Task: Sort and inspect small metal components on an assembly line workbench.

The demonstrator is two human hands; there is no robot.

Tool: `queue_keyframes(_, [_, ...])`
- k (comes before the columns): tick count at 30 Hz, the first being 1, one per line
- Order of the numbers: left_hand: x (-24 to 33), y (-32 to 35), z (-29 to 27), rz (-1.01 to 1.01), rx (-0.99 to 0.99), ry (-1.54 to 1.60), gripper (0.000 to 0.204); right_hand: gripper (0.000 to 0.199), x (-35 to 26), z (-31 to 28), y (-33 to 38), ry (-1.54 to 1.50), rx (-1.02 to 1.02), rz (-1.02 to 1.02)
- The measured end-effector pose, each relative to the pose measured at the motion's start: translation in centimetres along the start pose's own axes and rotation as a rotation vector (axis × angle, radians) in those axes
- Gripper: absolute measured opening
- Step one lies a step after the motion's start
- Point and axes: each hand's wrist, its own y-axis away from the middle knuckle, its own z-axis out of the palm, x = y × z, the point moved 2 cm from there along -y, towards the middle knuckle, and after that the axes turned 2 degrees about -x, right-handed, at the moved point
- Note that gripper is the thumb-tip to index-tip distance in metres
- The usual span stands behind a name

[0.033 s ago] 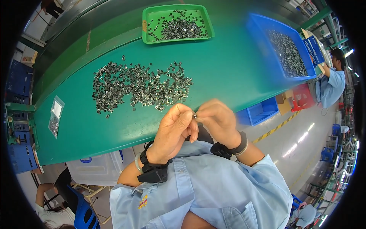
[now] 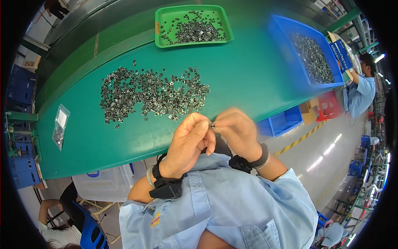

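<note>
While both hands pinch one small metal part (image 2: 212, 125) together, left hand (image 2: 188, 141) steadies, right hand (image 2: 235, 132) aligns, above desk (image 2: 248, 83).

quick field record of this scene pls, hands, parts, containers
left hand: pinches a tiny dark metal part with the right hand
right hand: fingertips meet the left hand's at the part
surface: green worktable
loose pile of small metal parts: spread ahead of the hands
green plastic tray: holds parts, far side
blue plastic bin: holds parts, far right
small clear bag: far left
</note>
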Motion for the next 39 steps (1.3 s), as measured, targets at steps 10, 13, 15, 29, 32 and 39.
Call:
queue_keyframes(10, [0.3, -0.3, -0.4, 0.037, -0.038, -0.088, 0.017, 0.013, 0.0, 0.5, -0.3, -0.031, 0.052, 0.048])
queue_keyframes(13, [0.6, -0.6, -0.2, 0.057, -0.015, -0.077, 0.017, 0.013, 0.0, 0.3, -1.2, 0.018, 0.018, 0.04])
queue_keyframes(15, [0.9, -0.7, -0.2, 0.063, 0.045, -0.014, 0.017, 0.012, 0.3, -0.1, -2.5, 0.046, -0.002, 0.035])
queue_keyframes(29, [1.6, -0.5, -2.7, 0.02, -0.063, 0.123, 0.017, 0.015, 3.8, -4.6, -15.0, 0.488, -0.118, 0.039])
queue_keyframes(32, [1.6, -0.7, -2.8, -0.012, -0.103, 0.133, 0.017, 0.016, 4.4, -3.8, -10.5, 0.461, -0.333, 0.19])
queue_keyframes(39, [1.4, -0.7, -2.9, -0.018, -0.151, 0.148, 0.016, 0.012, 4.3, -3.3, -7.7, 0.652, -0.416, 0.047])
